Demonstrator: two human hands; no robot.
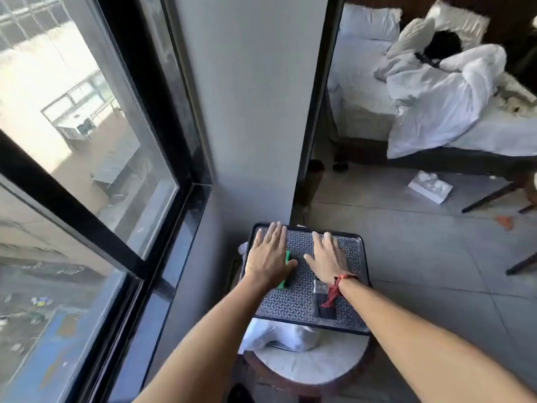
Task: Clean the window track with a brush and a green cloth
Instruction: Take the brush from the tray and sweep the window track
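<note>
Green cloth [286, 270] under left hand [268, 254].

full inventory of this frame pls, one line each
tray: 1, dark patterned, on round table by the window
green cloth: 1, green, on tray, mostly under left hand
brush: 1, dark bristles, on tray beneath right wrist
round table: 1, pale top, under tray
white cloth: 1, between tray and table
window: 1, black frame, left
bed: 1, white bedding, upper right
tissue box: 1, white, on floor
left hand: flat, open
right hand: flat, open, red wrist thread
</note>
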